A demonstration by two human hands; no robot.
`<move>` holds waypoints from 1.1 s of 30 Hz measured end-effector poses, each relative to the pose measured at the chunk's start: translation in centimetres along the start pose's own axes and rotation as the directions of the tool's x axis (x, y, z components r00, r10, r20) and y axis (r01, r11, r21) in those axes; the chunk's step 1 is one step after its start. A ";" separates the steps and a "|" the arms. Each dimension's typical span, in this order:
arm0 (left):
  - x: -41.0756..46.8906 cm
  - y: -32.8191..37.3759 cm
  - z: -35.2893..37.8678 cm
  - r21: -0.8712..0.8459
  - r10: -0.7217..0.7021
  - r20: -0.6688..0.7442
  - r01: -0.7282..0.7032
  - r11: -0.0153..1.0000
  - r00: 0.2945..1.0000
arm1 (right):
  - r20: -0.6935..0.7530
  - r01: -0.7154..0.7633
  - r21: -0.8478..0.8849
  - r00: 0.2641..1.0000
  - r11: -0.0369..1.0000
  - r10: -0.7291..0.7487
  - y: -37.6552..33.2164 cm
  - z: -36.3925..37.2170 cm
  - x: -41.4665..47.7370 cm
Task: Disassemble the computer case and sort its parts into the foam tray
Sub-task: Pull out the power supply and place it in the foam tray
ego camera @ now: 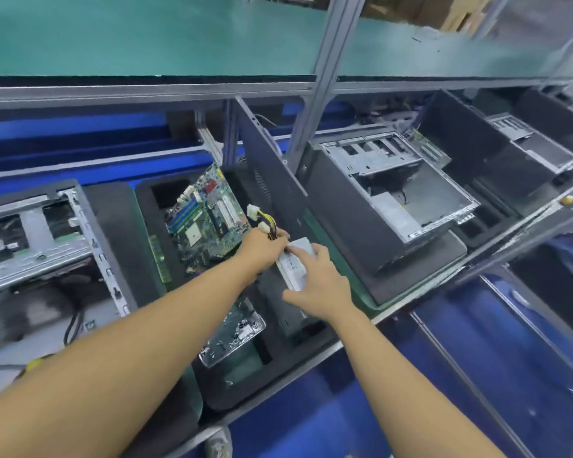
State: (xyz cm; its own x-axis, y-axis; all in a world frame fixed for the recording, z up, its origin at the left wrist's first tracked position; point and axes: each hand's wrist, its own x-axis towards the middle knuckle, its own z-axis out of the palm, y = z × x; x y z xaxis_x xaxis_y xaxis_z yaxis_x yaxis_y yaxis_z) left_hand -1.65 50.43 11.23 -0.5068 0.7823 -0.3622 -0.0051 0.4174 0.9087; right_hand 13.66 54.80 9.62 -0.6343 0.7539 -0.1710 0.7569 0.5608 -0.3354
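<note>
A black foam tray point(146, 259) lies in the middle of the bench. In it rests a green motherboard point(205, 223), with a RAM stick point(159, 259) in the slot to its left. My left hand point(265, 249) is closed on a bundle of yellow and black power cables point(265, 223) with white plugs. My right hand point(318, 285) lies flat on the grey power supply point(295, 262), which sits in a tray slot to the right of the motherboard. The open computer case point(33, 239) stands at the left.
A clear dish of screws point(235, 332) sits in the tray's near part. A black case panel point(272, 180) leans upright behind the tray. Another open case point(401, 193) on foam stands at the right, more beyond it. An aluminium frame post point(325, 71) rises behind.
</note>
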 end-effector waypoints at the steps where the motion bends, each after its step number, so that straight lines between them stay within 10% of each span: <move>1: 0.6 -0.3 0.3 0.026 -0.017 0.016 0.017 1.000 1.000 | 0.017 -0.001 0.001 1.000 1.000 0.001 0.4 0.7 0.2; 18: 3.8 -5.4 -3.1 -0.104 -0.327 -0.087 0.318 0.942 0.941 | 0.112 -0.052 0.025 0.992 0.998 0.049 4.1 8.6 1.3; 25: 0.1 -1.3 -8.2 0.095 -0.052 -0.001 0.051 0.994 0.999 | 0.122 -0.142 -0.149 0.979 0.979 0.161 1.5 7.7 2.0; 33: -9.9 -1.5 -18.9 0.164 0.179 -0.042 -0.170 0.972 0.983 | -0.087 0.253 0.315 0.967 0.915 -0.238 -13.7 5.8 -0.9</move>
State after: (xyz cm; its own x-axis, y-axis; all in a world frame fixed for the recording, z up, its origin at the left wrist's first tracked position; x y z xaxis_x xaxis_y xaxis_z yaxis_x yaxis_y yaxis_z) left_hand -12.88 33.33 17.39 -0.5353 0.8243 -0.1842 0.2229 0.3482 0.9105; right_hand 2.94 44.44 8.98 -0.7798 0.6260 -0.0052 0.4825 0.5958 -0.6420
